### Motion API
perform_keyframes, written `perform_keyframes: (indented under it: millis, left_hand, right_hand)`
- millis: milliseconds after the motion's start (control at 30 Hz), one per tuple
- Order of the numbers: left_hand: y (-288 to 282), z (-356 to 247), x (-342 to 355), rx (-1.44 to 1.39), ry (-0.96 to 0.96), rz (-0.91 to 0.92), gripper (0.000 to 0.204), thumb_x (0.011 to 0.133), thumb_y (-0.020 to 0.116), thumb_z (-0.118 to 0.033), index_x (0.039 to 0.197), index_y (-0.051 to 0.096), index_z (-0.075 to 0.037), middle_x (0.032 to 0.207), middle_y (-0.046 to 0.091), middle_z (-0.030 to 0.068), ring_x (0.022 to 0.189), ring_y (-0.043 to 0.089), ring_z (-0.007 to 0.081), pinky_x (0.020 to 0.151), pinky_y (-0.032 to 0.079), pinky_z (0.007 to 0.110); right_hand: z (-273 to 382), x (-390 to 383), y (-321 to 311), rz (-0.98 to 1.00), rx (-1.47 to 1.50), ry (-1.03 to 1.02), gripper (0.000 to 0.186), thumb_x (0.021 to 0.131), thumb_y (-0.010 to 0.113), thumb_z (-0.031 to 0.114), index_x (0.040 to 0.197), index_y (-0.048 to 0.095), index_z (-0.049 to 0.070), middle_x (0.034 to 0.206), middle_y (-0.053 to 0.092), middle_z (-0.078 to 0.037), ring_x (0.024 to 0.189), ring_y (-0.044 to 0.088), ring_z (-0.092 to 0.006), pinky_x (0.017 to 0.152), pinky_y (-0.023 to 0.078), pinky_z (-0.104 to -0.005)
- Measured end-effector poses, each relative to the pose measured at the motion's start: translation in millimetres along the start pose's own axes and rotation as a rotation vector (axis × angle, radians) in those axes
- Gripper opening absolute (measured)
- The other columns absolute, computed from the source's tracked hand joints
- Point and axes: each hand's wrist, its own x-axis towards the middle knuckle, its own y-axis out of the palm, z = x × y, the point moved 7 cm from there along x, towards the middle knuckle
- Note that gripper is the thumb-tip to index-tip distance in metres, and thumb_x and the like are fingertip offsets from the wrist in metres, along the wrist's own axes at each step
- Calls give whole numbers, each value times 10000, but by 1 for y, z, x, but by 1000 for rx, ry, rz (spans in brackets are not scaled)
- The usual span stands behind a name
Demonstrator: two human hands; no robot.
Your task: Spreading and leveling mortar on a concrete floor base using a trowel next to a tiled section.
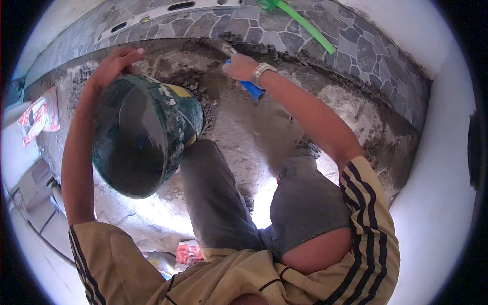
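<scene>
My left hand is just above the upper rim of a tilted dark green bucket, fingers loosely apart and nothing visible in them. Grey, wet-looking material shows inside the bucket. My right hand grips a trowel with a blue handle; its blade reaches into the rough mortar strip at the foot of the grey stone-patterned wall. Damp rubble and mortar lie on the floor between my hands.
A level lies along the wall at the top. A green tool lies to its right. Printed sacks are at the left, another red-and-white bag is below. White walls bound the right side; pipes run at lower left.
</scene>
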Motion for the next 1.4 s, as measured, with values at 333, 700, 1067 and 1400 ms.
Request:
perform_keyframes:
  millis: [333, 700, 1067, 1400]
  left_hand:
    - [8, -12, -1, -31, 32, 49, 635, 849, 531, -597, 1083, 637, -16, 757, 552, 54, 704, 506, 135, 666, 394, 270]
    - [6, -11, -10, -103, -22, -51, 640, 824, 571, -595, 1120, 627, -30, 760, 568, 69, 716, 528, 143, 675, 403, 270]
    - [-4, -4, -14, -20, -84, -61, 699, 794, 588, -617, 1131, 621, -5, 767, 540, 66, 691, 493, 152, 650, 387, 279]
    - [-1, -9, -6, -24, -69, 59, 726, 797, 576, -632, 1157, 594, -1, 888, 581, 102, 778, 533, 170, 721, 410, 288]
  right_hand:
    - [-110, -124, -39, -91, 265, 289, 445, 830, 583, 396, 857, 589, -48, 652, 599, -145, 557, 608, -263, 560, 493, -395]
    - [-91, -267, -63, -528, -187, 266, 420, 874, 568, 377, 979, 527, -28, 752, 601, -266, 728, 603, -441, 672, 460, -491]
    - [-53, -258, -68, -422, -221, 137, 416, 819, 573, 307, 1051, 464, -20, 655, 590, -215, 617, 607, -416, 578, 495, -487]
    - [-147, -257, -58, -239, -371, 300, 339, 819, 559, 317, 1055, 523, 76, 743, 636, -227, 691, 629, -419, 639, 507, -489]
